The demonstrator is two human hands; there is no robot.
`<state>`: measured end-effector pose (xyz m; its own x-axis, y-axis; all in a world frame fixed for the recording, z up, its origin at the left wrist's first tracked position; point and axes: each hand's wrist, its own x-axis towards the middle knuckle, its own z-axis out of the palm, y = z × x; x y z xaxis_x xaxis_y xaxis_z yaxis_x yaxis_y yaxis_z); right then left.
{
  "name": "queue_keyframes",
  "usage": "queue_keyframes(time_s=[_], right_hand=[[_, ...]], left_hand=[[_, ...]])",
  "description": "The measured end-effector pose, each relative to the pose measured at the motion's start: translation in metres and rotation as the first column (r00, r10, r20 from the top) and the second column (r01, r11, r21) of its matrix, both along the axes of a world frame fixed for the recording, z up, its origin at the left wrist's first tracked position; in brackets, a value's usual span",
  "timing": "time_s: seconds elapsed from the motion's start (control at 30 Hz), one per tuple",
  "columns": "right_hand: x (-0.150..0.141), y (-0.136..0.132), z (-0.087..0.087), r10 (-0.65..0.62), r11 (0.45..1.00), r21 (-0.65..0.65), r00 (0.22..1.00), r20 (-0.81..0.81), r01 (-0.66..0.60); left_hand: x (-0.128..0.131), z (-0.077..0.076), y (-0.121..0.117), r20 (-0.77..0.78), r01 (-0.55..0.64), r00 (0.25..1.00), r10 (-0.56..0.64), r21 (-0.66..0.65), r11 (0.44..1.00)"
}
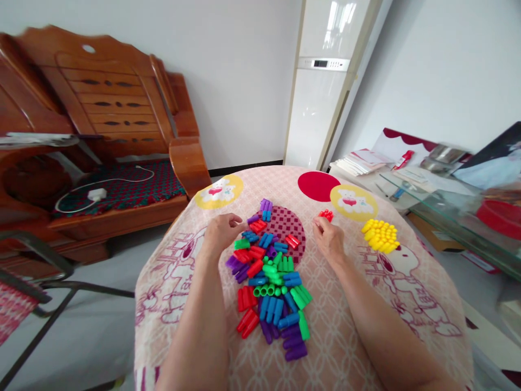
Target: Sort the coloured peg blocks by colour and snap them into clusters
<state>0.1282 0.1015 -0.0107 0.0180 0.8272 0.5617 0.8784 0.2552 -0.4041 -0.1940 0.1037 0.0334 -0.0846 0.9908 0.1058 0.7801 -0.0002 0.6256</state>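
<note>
The little red pieces [326, 215] sat in a bunch on the table cloth [334, 326], right by your right hand [329, 237]. Its fingers were curled close together, but I couldn't tell if they pinched one. Your left hand [221, 233] was near a purple piece [253, 219] by the big mixed pile [272, 270]. Its fingers were bent; I couldn't tell if they pinched anything. Farther right sat a yellow bunch [380, 235]. A wooden seat [130, 92] stood past the table.
</note>
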Motion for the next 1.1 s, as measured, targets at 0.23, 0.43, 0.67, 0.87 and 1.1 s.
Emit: queue_keyframes(time_s=[0.23,0.43,0.67,0.87,1.1], right_hand=[[0.000,-0.001,0.001,-0.020,1.000,-0.009,1.000,-0.002,0.020],[-0.028,-0.021,0.021,0.287,0.958,0.005,0.954,-0.085,-0.287],[-0.102,-0.066,0.035,0.766,0.639,-0.110,0.643,-0.001,-0.761],[-0.108,-0.064,0.029,0.785,0.608,-0.217,0.619,0.023,-0.764],[-0.100,-0.059,0.030,0.674,0.635,-0.133,0.630,-0.387,-0.761]], left_hand=[[-0.018,0.003,-0.011,0.157,0.363,0.930,-0.333,-0.244,0.899],[0.009,-0.006,-0.003,0.101,0.375,0.926,-0.365,-0.111,0.920],[0.020,-0.017,0.005,0.094,0.157,0.984,-0.154,-0.021,0.987],[0.020,-0.010,0.005,0.074,0.137,0.987,-0.144,0.089,0.987],[0.028,0.006,0.000,0.327,0.133,0.919,-0.221,0.272,0.953]])
